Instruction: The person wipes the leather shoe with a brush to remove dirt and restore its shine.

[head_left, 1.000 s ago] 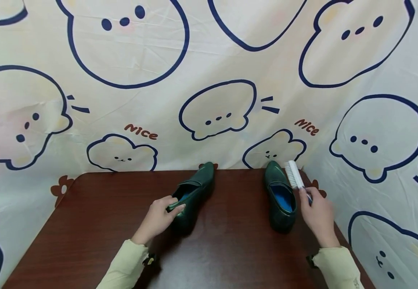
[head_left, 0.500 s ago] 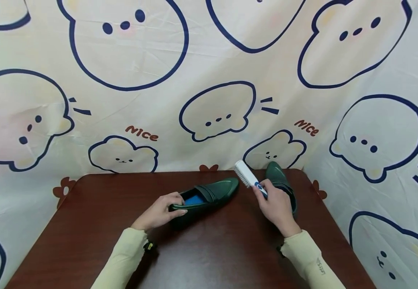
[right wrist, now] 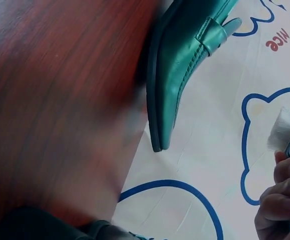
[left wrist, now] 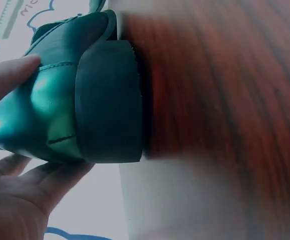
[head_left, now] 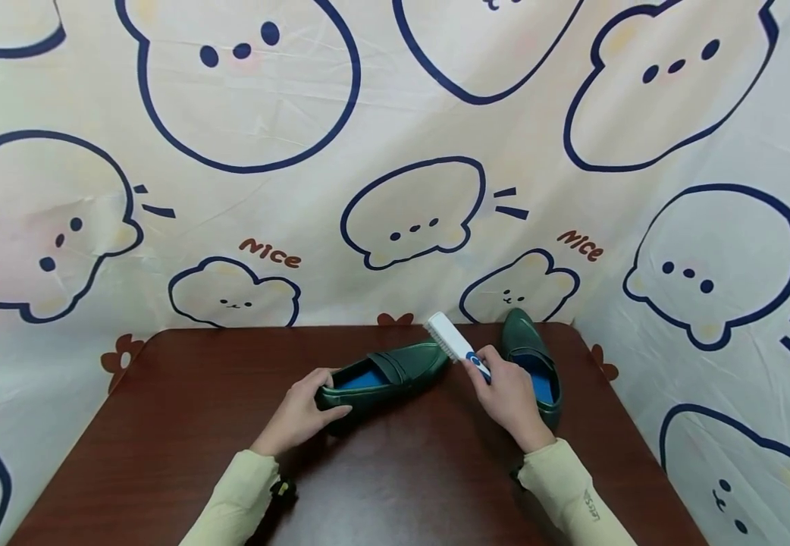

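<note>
My left hand [head_left: 297,409] grips a green loafer [head_left: 405,368] by the heel, thumb on the near side and fingers at the back rim. The loafer has a blue insole and points to the right. In the left wrist view, its dark heel block [left wrist: 109,102] stands at the wood surface. My right hand [head_left: 509,394] holds a scrubbing brush [head_left: 451,337] by its blue-and-white handle. The white bristles [right wrist: 285,127] face left and down, close by the loafer's toe. Beside that hand a second green loafer [head_left: 523,334] points away, partly covered by the hand.
Both loafers are on a dark brown wooden table [head_left: 163,440]. A pale cloth [head_left: 320,235] printed with blue-outlined bears hangs behind the table's far edge and along its sides.
The held loafer has turned from pointing away to pointing right. My right hand has carried the brush leftward, from the outer side of the second loafer to the held loafer's toe.
</note>
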Demonstrator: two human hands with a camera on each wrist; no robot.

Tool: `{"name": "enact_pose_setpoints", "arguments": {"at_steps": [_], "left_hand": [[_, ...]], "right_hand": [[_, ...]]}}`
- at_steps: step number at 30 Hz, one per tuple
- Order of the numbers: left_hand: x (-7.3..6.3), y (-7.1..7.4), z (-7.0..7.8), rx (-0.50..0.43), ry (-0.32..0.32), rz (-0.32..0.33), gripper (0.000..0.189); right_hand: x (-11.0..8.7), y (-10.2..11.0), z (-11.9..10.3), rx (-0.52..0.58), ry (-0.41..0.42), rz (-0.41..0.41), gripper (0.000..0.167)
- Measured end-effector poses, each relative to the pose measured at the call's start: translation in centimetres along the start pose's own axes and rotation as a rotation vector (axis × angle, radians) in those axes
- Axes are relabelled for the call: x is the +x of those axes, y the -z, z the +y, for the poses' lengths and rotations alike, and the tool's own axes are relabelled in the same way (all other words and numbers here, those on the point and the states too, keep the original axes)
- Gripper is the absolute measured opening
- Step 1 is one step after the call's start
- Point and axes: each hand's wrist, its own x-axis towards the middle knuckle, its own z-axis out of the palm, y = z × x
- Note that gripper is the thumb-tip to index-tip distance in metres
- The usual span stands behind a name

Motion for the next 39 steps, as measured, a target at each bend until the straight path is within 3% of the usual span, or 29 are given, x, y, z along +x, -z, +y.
{"name": "enact_pose_setpoints", "arguments": {"at_steps": [6,10,17,23,29,34,39], "left_hand": [[1.5,0.6,-0.9,-0.210,0.041,-0.031,0.034],[3.0,0.9,-1.6,-0.351,0.105,-0.052,0.034],[4.1,-0.4,-3.5,-0.574,0.189,-0.142,0.052],[4.5,-1.4,-4.1,-0.578,0.237,-0.154,0.059],[4.7,-1.9,-4.3,-0.514,0.249,-0.133,0.088],[5.1,-1.9,-4.5,-0.567,0.286,-0.148,0.087],[5.3,-1.5,-4.7,-0.559,0.316,-0.157,0.085]], "right_hand": [[0.6,-0.2,-0.8,0.025,0.024,0.020,0.026],[1.0,-0.3,-1.6,0.039,0.037,0.028,0.027],[1.0,-0.6,-2.2,0.068,0.036,0.028,0.028],[1.2,-0.8,-2.5,0.066,0.054,0.026,0.026],[1.4,-0.8,-3.0,0.059,0.065,0.034,0.024],[1.8,-1.3,-4.0,0.037,0.084,0.019,0.026],[2.2,-2.2,-5.5,-0.002,0.134,-0.002,0.027]]}}
